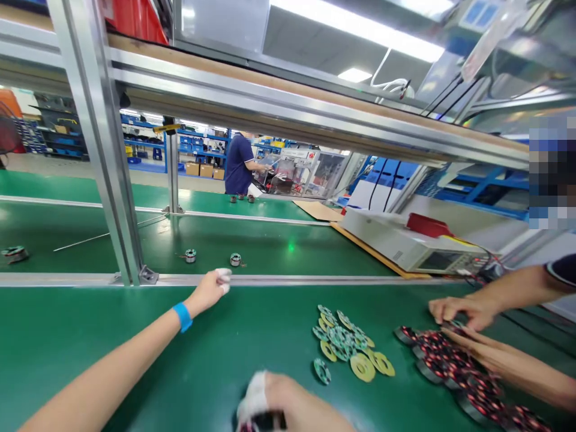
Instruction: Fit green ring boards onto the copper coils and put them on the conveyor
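My left hand (210, 290) reached far out to the aluminium rail (288, 279) that edges the near green mat (112, 336). Its taped fingertips (224, 276) were curled together right at the rail; whether they pinched anything I could not tell. Just beyond that hand, across the rail on the conveyor belt (270, 240), stood two small wound coils (234, 259), close to the fingertips but not touching them. A third coil part (14, 253) lay well off to the left on the same belt. The upright post (103, 150) rose from the rail just left of the hand, so room on that side was tight; to the right, the rail ran clear.

My right hand (288, 408) sat low at the bottom edge of the view, its taped fingers closed over a dark, red-flecked part (265, 422), mostly cut off by the frame. Ahead and to the right of this grip lay a loose heap of green and yellow discs (346, 345), with one green disc (322, 371) apart from it and nearest the hand. Open mat stretched between my two hands.

Farther right, a co-worker's hands (454, 311) rested on a row of dark red-wound stators (450, 366), near the discs. Behind them a white instrument (405, 243) stood on a board.
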Motion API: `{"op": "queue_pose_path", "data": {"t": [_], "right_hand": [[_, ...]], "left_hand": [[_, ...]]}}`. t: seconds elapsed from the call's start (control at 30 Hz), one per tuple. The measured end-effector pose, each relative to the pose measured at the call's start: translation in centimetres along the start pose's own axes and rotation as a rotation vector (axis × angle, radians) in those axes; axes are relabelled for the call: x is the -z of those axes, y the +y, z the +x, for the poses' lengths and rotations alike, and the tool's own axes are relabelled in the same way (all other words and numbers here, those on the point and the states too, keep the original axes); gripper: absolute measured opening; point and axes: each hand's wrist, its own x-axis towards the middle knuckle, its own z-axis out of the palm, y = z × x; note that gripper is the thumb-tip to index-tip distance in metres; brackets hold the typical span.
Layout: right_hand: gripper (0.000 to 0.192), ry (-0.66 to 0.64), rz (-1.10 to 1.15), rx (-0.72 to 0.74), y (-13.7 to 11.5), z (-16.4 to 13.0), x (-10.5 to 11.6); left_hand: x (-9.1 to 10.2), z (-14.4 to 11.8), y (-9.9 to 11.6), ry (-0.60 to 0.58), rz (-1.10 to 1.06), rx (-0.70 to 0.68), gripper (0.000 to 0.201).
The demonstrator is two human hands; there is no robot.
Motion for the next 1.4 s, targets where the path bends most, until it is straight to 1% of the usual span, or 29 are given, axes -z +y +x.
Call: {"op": "queue_pose_path", "data": {"t": [0.07,0.1,0.17,0.2,0.23,0.3,0.37,0.43,0.5,0.53,0.57,0.6,0.63,0.7,0.77,0.83,0.9,0.97,1.1,1.17,1.23,1.27,1.3,1.33,1.37,1.4], "right_hand": [[0.039,0.129,0.007,-0.066,0.4,0.8,-0.1],[0.042,0.203,0.010,-0.111,0.6,1.1,-0.2],[0.040,0.317,0.025,-0.175,1.1,1.8,-0.7],[0.037,0.360,0.037,-0.197,1.3,2.0,-1.0],[0.037,0.394,0.050,-0.217,1.5,2.1,-1.2],[0.043,0.461,0.083,-0.274,2.0,2.3,-1.7],[0.050,0.535,0.080,-0.335,2.2,2.4,-2.0],[0.055,0.597,-0.007,-0.328,2.2,2.5,-2.3],[0.052,0.636,-0.169,-0.250,1.9,2.7,-2.4],[0.046,0.641,-0.254,-0.194,1.8,2.7,-2.5],[0.035,0.639,-0.331,-0.138,1.6,2.7,-2.5],[0.023,0.633,-0.399,-0.090,1.4,2.7,-2.5],[0.016,0.626,-0.457,-0.054,1.3,2.6,-2.6],[0.025,0.600,-0.554,0.010,1.2,2.3,-2.6],[0.031,0.529,-0.634,0.084,1.2,2.0,-2.6],[0.032,0.433,-0.689,0.147,1.2,1.8,-2.8],[0.032,0.361,-0.724,0.170,1.2,1.7,-3.0],[0.029,0.332,-0.739,0.157,1.1,1.8,-3.2],[0.017,0.289,-0.722,0.102,0.0,2.2,-3.2],[0.016,0.251,-0.697,0.150,-0.6,2.2,-2.8],[0.019,0.267,-0.621,0.186,-0.9,1.8,-1.8],[0.020,0.322,-0.564,0.152,-0.8,1.3,-1.1],[0.021,0.394,-0.503,0.076,-0.5,0.6,-0.2],[0.022,0.467,-0.444,-0.044,-0.1,-0.3,0.8],[0.023,0.547,-0.411,-0.211,0.5,-1.3,1.8],[0.024,0.524,-0.409,-0.362,1.2,-2.4,2.7]], "left_hand": [[-0.8,-3.5,0.0,-0.118,-0.051,-0.009,0.047],[-1.2,-5.0,0.3,-0.174,-0.075,-0.021,0.049],[-1.8,-7.4,1.0,-0.273,-0.121,-0.055,0.054],[-1.9,-8.2,1.5,-0.321,-0.140,-0.077,0.056],[-1.9,-8.7,2.0,-0.365,-0.151,-0.105,0.058],[-1.5,-9.2,2.7,-0.437,-0.158,-0.156,0.064],[-1.1,-9.3,3.2,-0.474,-0.152,-0.177,0.073],[-1.0,-9.5,3.4,-0.468,-0.143,-0.176,0.079],[-1.3,-9.6,3.4,-0.435,-0.119,-0.187,0.081],[-1.5,-9.7,3.4,-0.417,-0.096,-0.201,0.080],[-1.7,-9.8,3.4,-0.400,-0.066,-0.221,0.075],[-1.9,-9.9,3.3,-0.388,-0.028,-0.245,0.069],[-2.1,-10.0,3.3,-0.380,0.014,-0.271,0.060],[-2.4,-10.1,3.3,-0.366,0.099,-0.320,0.042],[-2.5,-10.2,3.2,-0.341,0.174,-0.341,0.031],[-2.6,-10.3,3.2,-0.312,0.228,-0.336,0.028],[-2.7,-10.4,3.2,-0.291,0.265,-0.323,0.028],[-2.8,-10.4,3.2,-0.285,0.282,-0.310,0.027],[-2.9,-10.4,3.2,-0.271,0.282,-0.298,0.025],[-2.9,-10.5,3.1,-0.271,0.287,-0.289,0.024],[-2.9,-10.6,3.1,-0.270,0.297,-0.275,0.023],[-2.8,-10.6,3.2,-0.267,0.306,-0.263,0.022],[-2.8,-10.7,3.2,-0.264,0.319,-0.250,0.023],[-2.8,-10.7,3.3,-0.263,0.333,-0.238,0.025],[-2.8,-10.7,3.3,-0.263,0.347,-0.227,0.027],[-2.8,-10.8,3.4,-0.265,0.357,-0.218,0.029]]}}
